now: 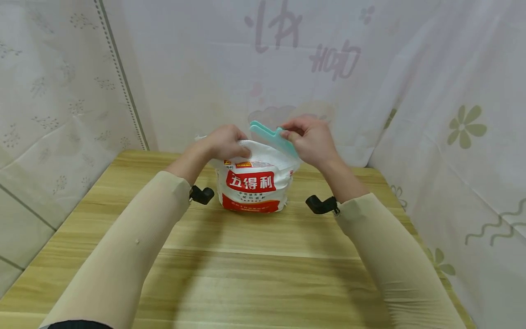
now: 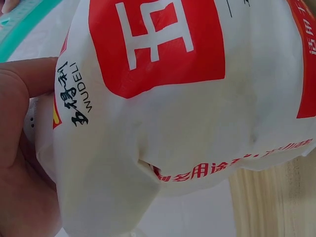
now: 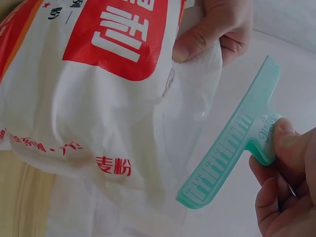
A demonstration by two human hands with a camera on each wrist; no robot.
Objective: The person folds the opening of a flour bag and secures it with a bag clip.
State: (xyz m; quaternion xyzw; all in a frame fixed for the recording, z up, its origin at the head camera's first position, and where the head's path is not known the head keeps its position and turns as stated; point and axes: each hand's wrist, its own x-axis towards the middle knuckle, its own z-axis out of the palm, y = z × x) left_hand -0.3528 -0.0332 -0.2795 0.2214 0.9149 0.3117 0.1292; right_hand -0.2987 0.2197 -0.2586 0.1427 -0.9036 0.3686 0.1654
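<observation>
A white flour bag with red print (image 1: 255,197) stands upright on the wooden table, its top folded over. My left hand (image 1: 228,141) pinches that folded top edge, thumb on the front; in the right wrist view the left thumb (image 3: 190,47) presses on the plastic. My right hand (image 1: 313,142) holds a teal bag clip (image 3: 222,148) by its short handle, between thumb and fingers. The clip's long bar lies aslant beside the bag's top right edge. Whether its lower end touches the bag, I cannot tell. The left fingertips behind the bag are hidden.
The wooden table (image 1: 255,283) stretches toward me in front of the bag. A pale patterned curtain (image 1: 185,68) hangs close behind it and along both sides. Black camera mounts (image 1: 322,204) stick out from both wrists near the bag.
</observation>
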